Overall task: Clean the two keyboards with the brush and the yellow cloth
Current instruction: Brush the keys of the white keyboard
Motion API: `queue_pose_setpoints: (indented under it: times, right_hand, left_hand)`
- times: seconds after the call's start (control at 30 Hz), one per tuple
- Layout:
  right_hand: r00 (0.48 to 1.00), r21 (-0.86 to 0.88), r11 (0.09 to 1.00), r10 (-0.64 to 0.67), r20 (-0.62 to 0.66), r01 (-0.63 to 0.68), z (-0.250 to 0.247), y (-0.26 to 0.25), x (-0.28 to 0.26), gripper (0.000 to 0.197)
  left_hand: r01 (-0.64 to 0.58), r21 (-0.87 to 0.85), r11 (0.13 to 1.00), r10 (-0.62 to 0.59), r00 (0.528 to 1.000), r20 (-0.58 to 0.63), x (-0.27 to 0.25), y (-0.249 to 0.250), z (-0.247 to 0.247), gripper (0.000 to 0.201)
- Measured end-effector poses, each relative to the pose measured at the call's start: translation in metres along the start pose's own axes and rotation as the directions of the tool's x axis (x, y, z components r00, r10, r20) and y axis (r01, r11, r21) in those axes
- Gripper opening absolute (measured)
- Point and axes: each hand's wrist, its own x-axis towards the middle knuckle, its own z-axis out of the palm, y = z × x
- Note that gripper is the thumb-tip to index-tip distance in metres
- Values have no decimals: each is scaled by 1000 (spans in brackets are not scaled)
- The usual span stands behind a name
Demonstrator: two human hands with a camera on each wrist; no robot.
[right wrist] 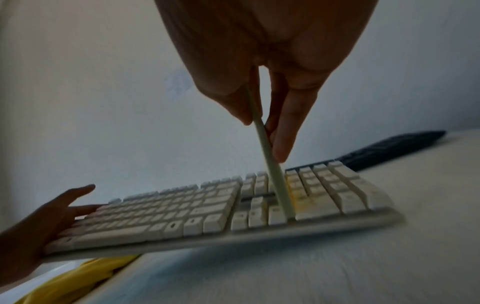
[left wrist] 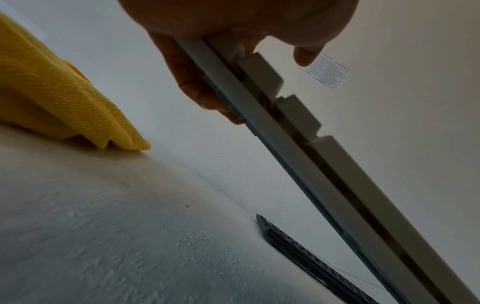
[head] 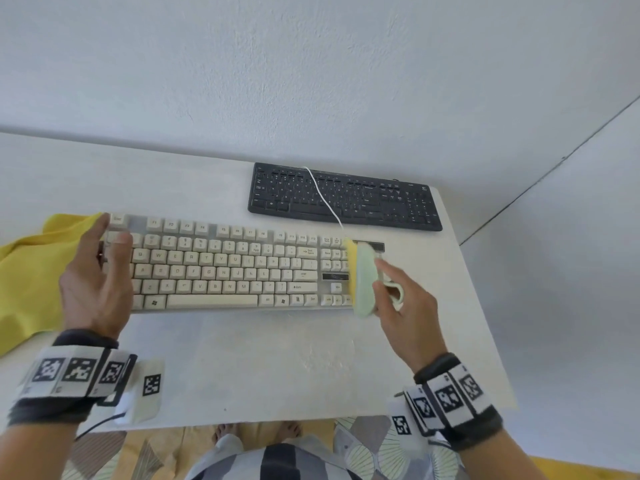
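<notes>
the white keyboard (head: pixel 221 265) is a full-size unit with cream keycaps on a pale grey base. its long axis runs left to right across the white table (head: pixel 263 368), and its top row faces the wall. the right wrist view shows its left end raised off the table while its right end sits low, so it slopes down toward the right.

the black keyboard (head: pixel 346 199) lies flat at the far right of the table, well apart from both hands, with its long axis also left to right. a thin white cable (head: pixel 320 194) crosses its keys.

the brush (head: pixel 362 280) has a pale green body with yellow bristles along its left edge. its long axis runs near to far over the number pad end of the white keyboard, with the bristles down on the keys.

the yellow cloth (head: pixel 31 271) lies crumpled at the left table edge, just beside the white keyboard.

the left hand (head: pixel 95 282) grasps the left end of the white keyboard, with fingers under the base and the thumb over the keys. the right hand (head: pixel 407 318) pinches the brush handle between thumb and fingers, with the fingers pointing down toward the keys.
</notes>
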Motion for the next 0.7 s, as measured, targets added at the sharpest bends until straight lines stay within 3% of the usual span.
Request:
queue_pose_setpoints:
  times: [0.1, 0.17, 0.27, 0.33, 0.4, 0.47, 0.57, 0.63, 0.7]
  right_hand:
    - [961, -70, 987, 160, 227, -147, -22, -2, -6, 31]
    - [942, -61, 982, 189, 279, -179, -39, -7, -4, 27]
    - [999, -20, 999, 30, 38, -29, -43, -12, 5, 31]
    - [991, -21, 997, -71, -111, 69, -30, -13, 8, 35]
    - [993, -58, 995, -85, -77, 80, -17, -10, 4, 36]
    - [997, -73, 997, 14, 74, -9, -15, -6, -2, 35]
    - [947, -108, 985, 161, 280, -135, -35, -8, -2, 30]
    - [960, -45, 989, 148, 238, -141, -46, -12, 3, 29]
    - [998, -5, 998, 58, 36, -58, -47, -13, 9, 32]
  left_hand:
    - [-24, -20, 999, 24, 999, -28, -2, 0, 0, 72]
    - [-34, -31, 999, 34, 999, -26, -2, 2, 0, 67]
    - [-56, -43, 998, 56, 998, -4, -3, 7, -1, 39]
    - [-67, -38, 997, 67, 998, 5, -3, 9, -1, 32]
    - [-88, -45, 995, 88, 996, 3, -3, 11, -1, 30]
    - [-109, -43, 993, 109, 994, 1, -3, 11, -1, 29]
    - [-106, -47, 993, 106, 994, -2, -2, 8, -1, 30]
    - [-102, -62, 993, 102, 995, -1, -1, 7, 0, 32]
    - [-113, -75, 991, 113, 994, -4, -1, 9, 0, 34]
